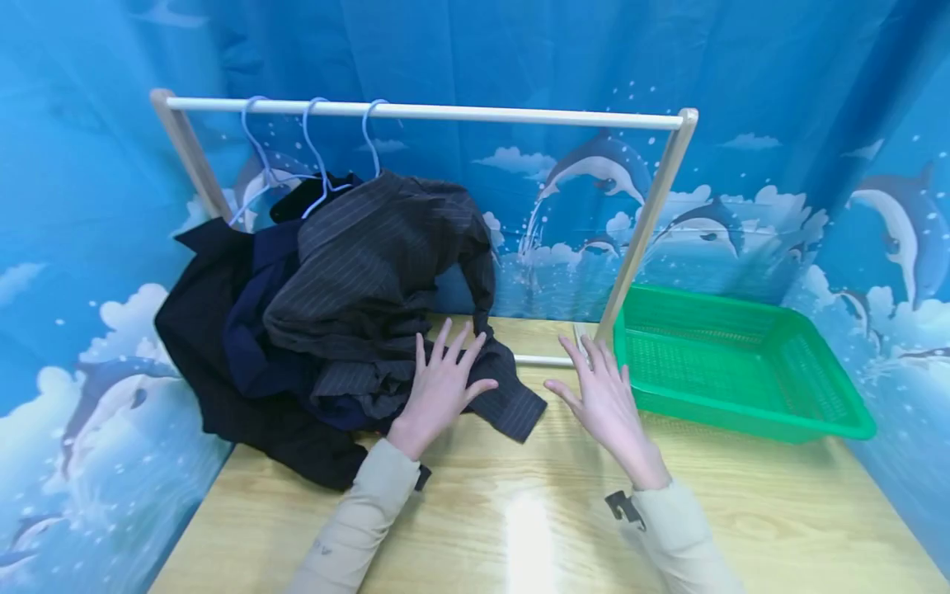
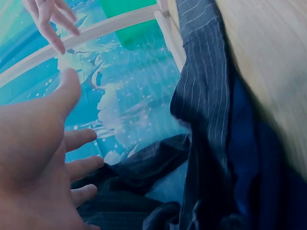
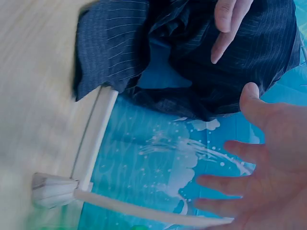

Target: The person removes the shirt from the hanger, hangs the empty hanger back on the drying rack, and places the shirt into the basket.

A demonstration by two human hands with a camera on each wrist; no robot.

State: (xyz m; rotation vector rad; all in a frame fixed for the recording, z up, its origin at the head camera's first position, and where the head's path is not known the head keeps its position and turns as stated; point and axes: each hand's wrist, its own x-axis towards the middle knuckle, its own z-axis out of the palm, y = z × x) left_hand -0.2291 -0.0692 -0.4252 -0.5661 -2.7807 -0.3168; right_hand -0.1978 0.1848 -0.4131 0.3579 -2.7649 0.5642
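Both hands are spread with fingers apart and hold nothing. My left hand (image 1: pixel 444 394) is in front of a dark pinstriped garment (image 1: pixel 378 256) on the rack; whether it touches the cloth I cannot tell. To its right, my right hand (image 1: pixel 603 404) hovers near the rack's right foot. The pinstriped garment hangs bunched on a light blue hanger (image 1: pixel 371 136), one cuff (image 1: pixel 512 404) lying over the table. Behind it to the left hang a navy garment (image 1: pixel 256 330) and a black garment (image 1: pixel 200 305). In the right wrist view, the pinstriped cloth (image 3: pixel 115 43) drapes past the lower bar.
A rack with a white top rail (image 1: pixel 519 113) and wooden posts stands at the back of the wooden table (image 1: pixel 564 511). A green plastic basket (image 1: pixel 742 421) sits right of it. A blue dolphin-print curtain (image 1: pixel 534 49) surrounds the table's back and sides.
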